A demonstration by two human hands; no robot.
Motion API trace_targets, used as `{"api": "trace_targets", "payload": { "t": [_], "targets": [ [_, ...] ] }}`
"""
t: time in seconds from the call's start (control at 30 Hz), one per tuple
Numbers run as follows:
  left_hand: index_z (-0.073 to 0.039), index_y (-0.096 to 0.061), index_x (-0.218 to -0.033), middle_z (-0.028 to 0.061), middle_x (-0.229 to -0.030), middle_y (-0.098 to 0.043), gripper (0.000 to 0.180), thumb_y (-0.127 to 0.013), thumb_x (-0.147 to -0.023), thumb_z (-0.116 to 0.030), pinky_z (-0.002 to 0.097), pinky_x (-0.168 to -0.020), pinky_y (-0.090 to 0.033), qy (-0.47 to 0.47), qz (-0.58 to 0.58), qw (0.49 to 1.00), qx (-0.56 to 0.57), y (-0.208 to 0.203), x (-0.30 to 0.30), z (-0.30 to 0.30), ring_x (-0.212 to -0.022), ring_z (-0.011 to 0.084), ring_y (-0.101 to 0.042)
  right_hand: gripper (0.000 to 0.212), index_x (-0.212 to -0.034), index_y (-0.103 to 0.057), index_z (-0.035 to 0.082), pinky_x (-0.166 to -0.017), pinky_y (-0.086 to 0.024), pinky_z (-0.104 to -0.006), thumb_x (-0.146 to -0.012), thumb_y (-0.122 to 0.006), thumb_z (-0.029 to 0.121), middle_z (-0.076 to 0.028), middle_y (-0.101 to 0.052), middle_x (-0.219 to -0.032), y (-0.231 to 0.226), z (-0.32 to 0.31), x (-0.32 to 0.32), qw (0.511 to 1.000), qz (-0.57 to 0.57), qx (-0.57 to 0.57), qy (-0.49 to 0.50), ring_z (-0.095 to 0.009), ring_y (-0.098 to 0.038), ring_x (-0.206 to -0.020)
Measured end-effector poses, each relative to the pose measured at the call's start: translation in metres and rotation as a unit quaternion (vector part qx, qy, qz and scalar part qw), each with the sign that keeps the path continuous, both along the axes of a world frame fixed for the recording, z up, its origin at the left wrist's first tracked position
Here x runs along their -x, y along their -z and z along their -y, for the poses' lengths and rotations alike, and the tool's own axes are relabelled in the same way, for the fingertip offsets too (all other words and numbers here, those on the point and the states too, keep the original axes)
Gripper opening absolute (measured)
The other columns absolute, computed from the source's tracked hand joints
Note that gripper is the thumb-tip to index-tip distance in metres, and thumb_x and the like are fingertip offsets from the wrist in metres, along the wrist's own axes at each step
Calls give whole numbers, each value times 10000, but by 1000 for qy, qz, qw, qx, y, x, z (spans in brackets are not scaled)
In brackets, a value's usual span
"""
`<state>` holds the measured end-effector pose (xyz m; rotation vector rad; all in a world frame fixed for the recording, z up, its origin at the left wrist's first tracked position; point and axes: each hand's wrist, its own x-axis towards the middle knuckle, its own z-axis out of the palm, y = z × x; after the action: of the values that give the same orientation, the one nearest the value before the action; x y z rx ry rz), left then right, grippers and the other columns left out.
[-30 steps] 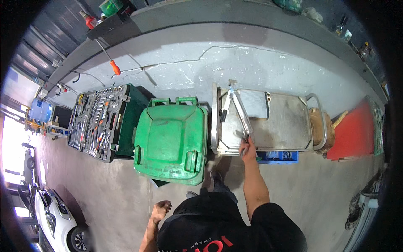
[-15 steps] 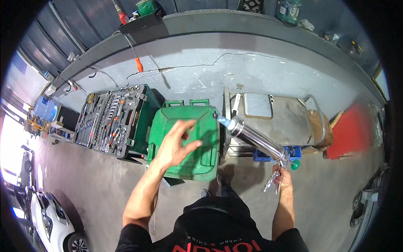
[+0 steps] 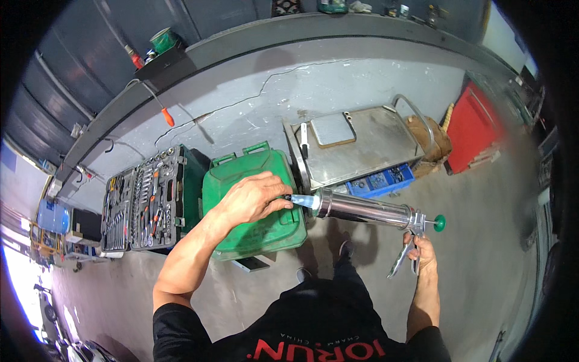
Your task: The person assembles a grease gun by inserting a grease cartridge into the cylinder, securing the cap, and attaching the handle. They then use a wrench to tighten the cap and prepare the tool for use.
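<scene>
the left hand (image 3: 256, 198) pinches the dark tip of a tapered, translucent bluish nozzle (image 3: 304, 201) between thumb and fingers; the right hand (image 3: 424, 250) curls round the metal grip of a shiny, cylindrical caulking gun (image 3: 368, 210), which spans the space between both hands. beyond are a scuffed green plastic bin (image 3: 259, 236) and a dull, flat-topped metal cart (image 3: 383, 145) bearing a pale, rectangular panel (image 3: 330, 128).

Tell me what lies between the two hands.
In the head view, the silver caulking gun spans from the left hand to the right hand.
</scene>
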<state>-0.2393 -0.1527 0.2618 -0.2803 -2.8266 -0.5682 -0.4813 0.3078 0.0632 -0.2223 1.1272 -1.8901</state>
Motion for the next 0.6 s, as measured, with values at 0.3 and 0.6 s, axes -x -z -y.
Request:
{"api": "trace_targets", "payload": {
  "t": [0.3, 0.6],
  "targets": [
    [-51, -679, -1013, 85, -814, -608, 267, -766, -852, -245, 411, -677, -510, 84, -16, 996, 32, -29, 30, -57, -769, 294, -582, 424, -1024, -641, -60, -326, -339, -225, -807, -815, 260, -118, -651, -819, -7, -66, 9, 998, 29, 35, 33, -83, -447, -418],
    [-27, -686, -1003, 90, -809, -606, 260, -777, -844, -211, 398, -648, -488, 183, -13, 983, 25, -42, 135, -168, -742, 288, -567, 443, -1012, -649, -82, -340, -317, -249, -793, -825, 262, -77, -639, -764, 25, -196, 61, 995, 42, 57, 70, -81, -439, -426]
  ]
}}
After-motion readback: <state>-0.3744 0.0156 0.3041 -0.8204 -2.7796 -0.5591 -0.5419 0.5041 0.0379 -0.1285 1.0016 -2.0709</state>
